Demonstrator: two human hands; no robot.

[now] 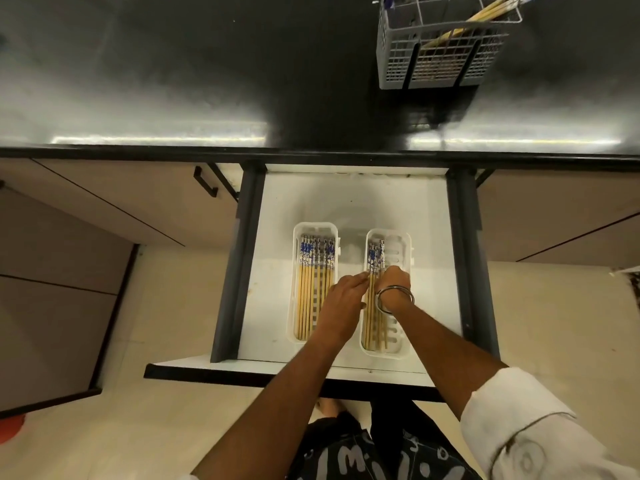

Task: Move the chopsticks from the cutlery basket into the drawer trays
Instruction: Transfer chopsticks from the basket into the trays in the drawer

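Both hands are working down in the open drawer (349, 199) now, over the right tray (401, 237). The left hand (341, 299) is reaching across with its fingers stretched out nearly straight, the tips touching the chopsticks in the right tray (375, 258) from the left side, and that looks like nudging the bundle into line. The right hand (394, 282) is curling down over the same bundle from the right; it appears to be pinching or pressing the sticks near where the blue pattern ends, though the fingertips are hidden beneath the knuckles, so I cannot tell the exact grip. A metal bangle (394, 299) is sitting on that wrist.

The sticks are lying lengthwise, patterned ends all pointing away from the person, matching the fuller row in the left tray (315, 228), probably so they stay flat between the tray walls.

Up on the black bench (173, 81), well apart from the drawer, the cutlery basket (436, 60) is leaning a few remaining chopsticks (485, 15) against its rim. So I judge the task unfinished.
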